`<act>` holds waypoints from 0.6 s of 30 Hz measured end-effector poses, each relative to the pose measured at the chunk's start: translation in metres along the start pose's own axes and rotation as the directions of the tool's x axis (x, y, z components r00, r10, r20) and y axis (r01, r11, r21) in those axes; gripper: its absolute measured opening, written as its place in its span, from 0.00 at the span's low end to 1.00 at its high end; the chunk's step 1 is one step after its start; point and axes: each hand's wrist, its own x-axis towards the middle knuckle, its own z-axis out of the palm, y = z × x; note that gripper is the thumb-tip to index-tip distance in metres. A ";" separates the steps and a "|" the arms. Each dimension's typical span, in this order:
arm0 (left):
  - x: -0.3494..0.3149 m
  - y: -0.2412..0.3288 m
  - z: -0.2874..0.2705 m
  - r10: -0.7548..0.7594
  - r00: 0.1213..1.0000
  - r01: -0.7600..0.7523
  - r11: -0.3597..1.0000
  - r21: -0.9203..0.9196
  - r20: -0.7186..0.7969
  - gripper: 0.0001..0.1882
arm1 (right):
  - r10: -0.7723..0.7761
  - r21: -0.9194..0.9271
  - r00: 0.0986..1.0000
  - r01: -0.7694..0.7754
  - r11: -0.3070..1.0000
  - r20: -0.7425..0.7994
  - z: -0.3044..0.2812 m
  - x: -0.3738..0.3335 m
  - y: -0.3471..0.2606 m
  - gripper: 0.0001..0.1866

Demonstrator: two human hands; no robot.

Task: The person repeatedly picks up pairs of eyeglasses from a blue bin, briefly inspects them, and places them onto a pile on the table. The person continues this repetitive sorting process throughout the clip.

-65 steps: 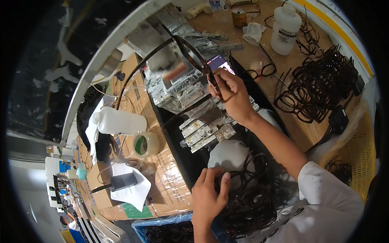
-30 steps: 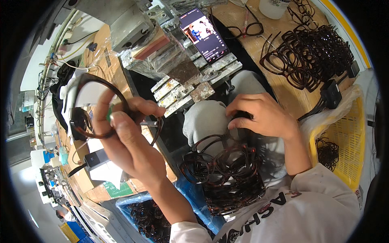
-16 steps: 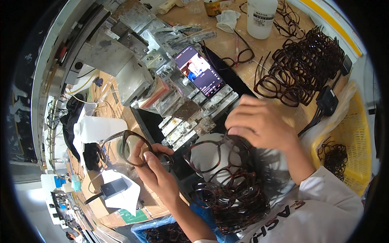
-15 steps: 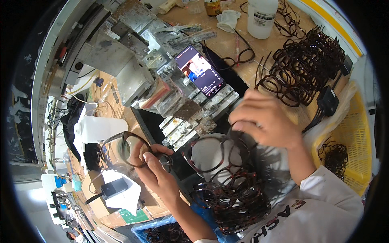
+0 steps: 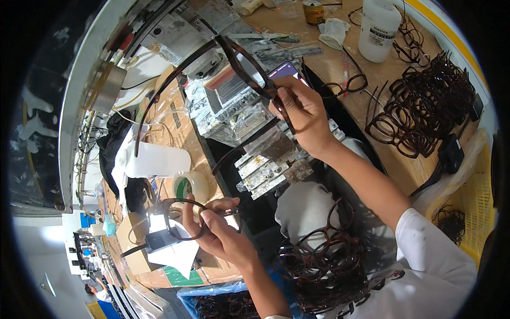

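My right hand (image 5: 304,114) is raised over the machine, its fingers closed on the front of a dark brown eyeglass frame (image 5: 245,69). Both temples of that frame spread out toward the left. Lower down, my left hand (image 5: 226,234) grips another dark eyeglass frame (image 5: 183,201) by its front, between thumb and fingers. On my lap rests a heap of dark tortoiseshell eyeglass frames (image 5: 326,271), with a grey cloth (image 5: 305,210) at its far side. The two held frames are apart from each other.
The metal machine (image 5: 234,114) with a grooved bed stands ahead, a phone (image 5: 288,70) partly hidden behind my right hand. Rows of eyeglass frames (image 5: 425,103) and a white bottle (image 5: 378,34) occupy the right bench. A white jug (image 5: 159,160) and tape roll (image 5: 192,186) stand left. A yellow basket (image 5: 481,218) is at right.
My right hand has risen from above the lap heap, up and to the left, bringing an eyeglass frame with it. My left hand still holds its frame, and the whole view has shifted.
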 end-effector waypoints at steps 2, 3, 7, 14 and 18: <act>0.001 -0.001 0.000 -0.021 1.000 0.022 0.999 -0.036 0.011 0.19 | -0.015 -0.059 0.999 0.013 0.998 -0.031 0.003 0.002 -0.001 0.11; 0.001 -0.001 0.001 -0.030 1.000 0.030 0.998 -0.054 0.008 0.19 | -0.010 -0.083 1.000 0.009 0.997 -0.010 0.003 0.003 -0.002 0.11; 0.003 -0.001 0.007 -0.067 0.998 0.065 0.988 -0.140 -0.012 0.22 | -0.012 -0.108 1.000 0.011 0.994 -0.011 0.001 0.001 0.003 0.11; 0.013 0.009 0.006 -0.201 0.971 0.240 0.841 -0.485 0.132 0.35 | -0.161 -0.167 0.987 0.156 0.974 -0.019 -0.005 -0.010 -0.008 0.11; 0.012 0.023 0.008 -0.236 0.956 0.291 0.694 -0.658 0.174 0.45 | -0.491 -0.337 0.791 0.603 0.723 0.364 -0.020 -0.024 -0.046 0.05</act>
